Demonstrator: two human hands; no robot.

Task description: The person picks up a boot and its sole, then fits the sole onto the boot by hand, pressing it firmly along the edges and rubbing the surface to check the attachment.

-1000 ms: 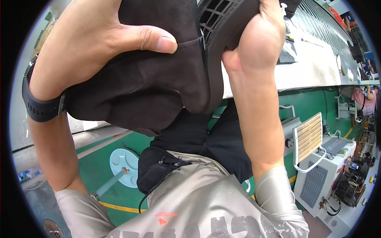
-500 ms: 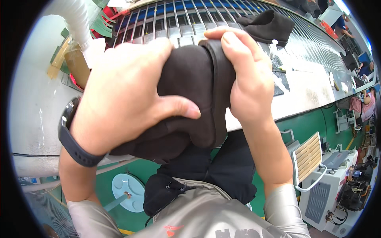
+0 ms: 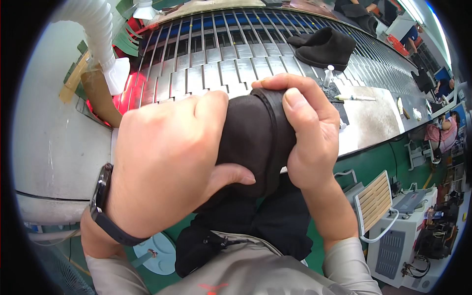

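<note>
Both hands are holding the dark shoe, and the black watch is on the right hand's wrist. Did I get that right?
Not quite: the head view shows the black watch on the wrist of the left hand, not the right hand. Both hands are indeed holding the dark shoe.

The bare left hand (image 3: 167,147), its back toward the camera, lies just beyond the black-strapped wristwatch (image 3: 101,189) on the left wrist; its thumb (image 3: 233,174) stretches out to the right of the watch, the other fingers mostly hidden; the bare right hand (image 3: 314,142), well right of the watch, is bent in a grip, thumb upright; the right forearm (image 3: 335,216) slants upward from a short grey sleeve (image 3: 350,260).
</note>
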